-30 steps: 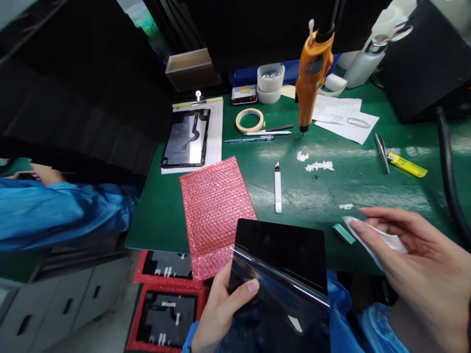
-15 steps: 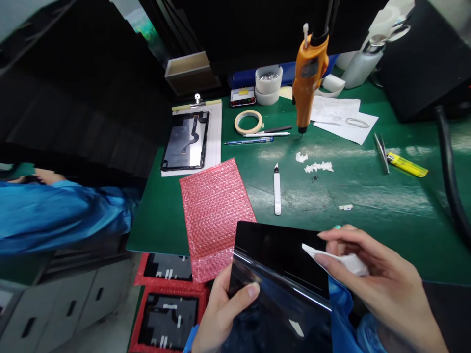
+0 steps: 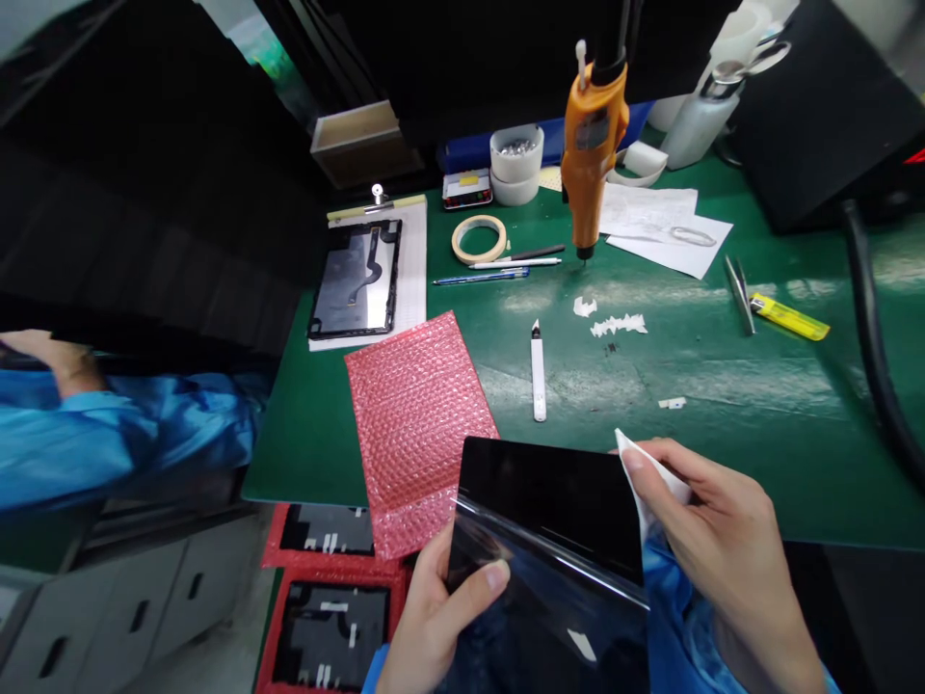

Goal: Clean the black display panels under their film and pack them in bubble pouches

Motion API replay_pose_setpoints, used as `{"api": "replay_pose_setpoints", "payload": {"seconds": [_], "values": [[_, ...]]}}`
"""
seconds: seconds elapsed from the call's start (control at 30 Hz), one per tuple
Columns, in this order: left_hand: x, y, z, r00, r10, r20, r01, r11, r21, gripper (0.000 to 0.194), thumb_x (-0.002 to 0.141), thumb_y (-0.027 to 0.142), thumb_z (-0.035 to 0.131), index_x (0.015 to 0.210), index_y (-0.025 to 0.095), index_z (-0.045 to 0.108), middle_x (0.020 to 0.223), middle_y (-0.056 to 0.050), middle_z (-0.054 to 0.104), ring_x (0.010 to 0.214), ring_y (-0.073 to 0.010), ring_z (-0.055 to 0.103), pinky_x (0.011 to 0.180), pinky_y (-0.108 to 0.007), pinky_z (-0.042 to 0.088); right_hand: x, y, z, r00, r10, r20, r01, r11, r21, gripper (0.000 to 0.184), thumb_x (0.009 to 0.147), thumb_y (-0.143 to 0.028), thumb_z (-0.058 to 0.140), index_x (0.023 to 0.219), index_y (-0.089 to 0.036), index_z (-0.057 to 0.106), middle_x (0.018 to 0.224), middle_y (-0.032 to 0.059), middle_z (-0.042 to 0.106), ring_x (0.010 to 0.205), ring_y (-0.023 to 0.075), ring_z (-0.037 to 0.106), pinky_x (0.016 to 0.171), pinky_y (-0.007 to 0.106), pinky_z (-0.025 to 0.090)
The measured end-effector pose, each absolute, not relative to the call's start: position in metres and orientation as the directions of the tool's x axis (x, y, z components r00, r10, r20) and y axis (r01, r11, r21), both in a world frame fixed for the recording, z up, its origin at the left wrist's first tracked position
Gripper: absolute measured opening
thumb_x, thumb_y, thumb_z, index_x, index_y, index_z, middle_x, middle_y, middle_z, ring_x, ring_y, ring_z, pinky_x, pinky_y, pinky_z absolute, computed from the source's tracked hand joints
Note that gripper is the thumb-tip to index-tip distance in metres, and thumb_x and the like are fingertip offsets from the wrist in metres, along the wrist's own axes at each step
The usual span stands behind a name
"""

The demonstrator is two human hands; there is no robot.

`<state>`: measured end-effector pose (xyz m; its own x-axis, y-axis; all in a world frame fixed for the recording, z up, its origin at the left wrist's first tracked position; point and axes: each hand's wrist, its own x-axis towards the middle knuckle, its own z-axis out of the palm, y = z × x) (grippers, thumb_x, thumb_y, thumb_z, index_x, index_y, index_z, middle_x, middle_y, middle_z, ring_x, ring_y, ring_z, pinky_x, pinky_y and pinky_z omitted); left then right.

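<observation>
My left hand [image 3: 452, 602] grips the left edge of a black glass screen panel [image 3: 549, 487], thumb on top. A clear protective film [image 3: 535, 598] is folded back over the panel's lower part, and a small white tab lies on it. In my right hand [image 3: 712, 516] a white cloth or wipe [image 3: 665, 472] is pinched between thumb and fingers, at the panel's upper right corner. Beyond the panel, a pink bubble-wrap pouch [image 3: 419, 414] lies on the green bench [image 3: 780, 463]. A white craft knife [image 3: 539, 376] rests in front of the panel.
An orange electric screwdriver [image 3: 589, 154] hangs above the bench. At left, a clipboard bears a tablet housing [image 3: 357, 280]. Tape [image 3: 478, 239], pens, tweezers [image 3: 740, 295] and a yellow lighter [image 3: 791, 316] lie around. Red-wrapped panels [image 3: 332, 631] sit below; another person's blue sleeve [image 3: 145, 424] is at left.
My right hand has shifted from over the panel's face to its upper right corner, the white cloth now wrapping that edge. My left hand keeps its hold. The other person's arm at left has moved.
</observation>
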<state>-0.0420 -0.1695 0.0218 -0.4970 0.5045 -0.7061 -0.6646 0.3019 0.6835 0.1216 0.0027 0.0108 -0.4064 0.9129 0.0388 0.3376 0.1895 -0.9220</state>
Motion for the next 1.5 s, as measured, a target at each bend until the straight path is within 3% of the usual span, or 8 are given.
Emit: {"api": "replay_pose_setpoints", "payload": {"seconds": [0.47,0.63,0.73,0.83,1.03,1.2,1.33,1.5], "values": [[-0.045,-0.17,0.017,-0.461,0.509,-0.727,-0.678,0.326,0.659,0.054,0.058,0.055,0.117,0.092,0.02,0.094,0.084,-0.004,0.087,0.081,-0.0221,0.079,0.078,-0.026,0.063,0.123,0.003,0.007,-0.412,0.904,0.115,0.32,0.262,-0.91,0.024,0.107,-0.035,0.073,0.091,-0.025,0.089,0.067,-0.0024,0.068,0.054,0.0106,0.055,0.051,0.022,0.041],[-0.047,-0.171,0.018,-0.447,0.533,-0.718,-0.671,0.331,0.663,0.053,0.059,0.056,0.116,0.089,0.019,0.093,0.082,-0.006,0.086,0.078,-0.0232,0.078,0.077,-0.028,0.063,0.13,0.005,0.005,-0.309,0.942,-0.133,0.333,-0.024,-0.943,0.036,0.106,-0.056,0.078,0.095,-0.025,0.093,0.071,0.0022,0.07,0.058,0.0146,0.058,0.052,0.025,0.043],[-0.047,-0.172,0.018,-0.453,0.528,-0.719,-0.677,0.322,0.662,0.054,0.059,0.055,0.116,0.094,0.02,0.095,0.084,-0.006,0.086,0.085,-0.0261,0.081,0.08,-0.029,0.064,0.136,0.006,0.006,-0.19,0.964,-0.186,0.32,-0.118,-0.94,0.042,0.099,-0.066,0.086,0.098,-0.025,0.093,0.064,0.001,0.06,0.055,0.0121,0.047,0.047,0.023,0.036],[-0.048,-0.172,0.016,-0.455,0.541,-0.707,-0.655,0.334,0.677,0.054,0.06,0.059,0.115,0.091,0.019,0.095,0.083,-0.005,0.085,0.084,-0.0232,0.078,0.081,-0.026,0.062,0.14,0.005,0.011,-0.144,0.961,-0.237,0.251,-0.196,-0.948,0.044,0.091,-0.068,0.094,0.102,-0.025,0.093,0.064,0.0013,0.062,0.056,0.0134,0.052,0.047,0.022,0.043],[-0.049,-0.172,0.015,-0.45,0.545,-0.707,-0.655,0.337,0.677,0.054,0.06,0.06,0.115,0.089,0.02,0.094,0.085,-0.006,0.087,0.081,-0.0218,0.077,0.08,-0.026,0.061,0.154,0.003,0.018,-0.294,0.907,-0.303,0.153,-0.268,-0.951,0.046,0.083,-0.061,0.104,0.089,-0.025,0.076,0.061,-0.001,0.066,0.044,0.0119,0.052,0.04,0.019,0.041],[-0.049,-0.172,0.017,-0.457,0.549,-0.7,-0.642,0.341,0.687,0.054,0.062,0.06,0.115,0.091,0.019,0.094,0.087,-0.007,0.088,0.083,-0.0226,0.079,0.082,-0.027,0.063,0.151,-0.009,0.027,-0.431,0.834,-0.346,0.215,-0.278,-0.936,0.052,0.084,-0.065,0.102,0.077,-0.023,0.073,0.062,-0.0003,0.061,0.054,0.0118,0.052,0.05,0.022,0.041],[-0.047,-0.173,0.02,-0.443,0.542,-0.714,-0.68,0.316,0.661,0.05,0.063,0.054,0.115,0.095,0.02,0.095,0.085,-0.006,0.088,0.081,-0.0233,0.08,0.081,-0.028,0.063,0.143,-0.018,0.028,-0.418,0.851,-0.318,0.161,-0.275,-0.948,0.037,0.087,-0.048,0.101,0.097,-0.027,0.072,0.074,-0.0037,0.064,0.06,0.0107,0.052,0.058,0.021,0.045],[-0.045,-0.173,0.021,-0.427,0.546,-0.721,-0.698,0.308,0.646,0.053,0.061,0.054,0.115,0.091,0.017,0.093,0.083,-0.007,0.086,0.079,-0.0242,0.078,0.078,-0.029,0.063,0.146,-0.01,0.009,-0.53,0.836,-0.143,0.15,-0.074,-0.986,0.044,0.098,-0.035,0.089,0.14,-0.033,0.078,0.088,-0.0023,0.069,0.062,0.0092,0.06,0.06,0.019,0.053]]}}
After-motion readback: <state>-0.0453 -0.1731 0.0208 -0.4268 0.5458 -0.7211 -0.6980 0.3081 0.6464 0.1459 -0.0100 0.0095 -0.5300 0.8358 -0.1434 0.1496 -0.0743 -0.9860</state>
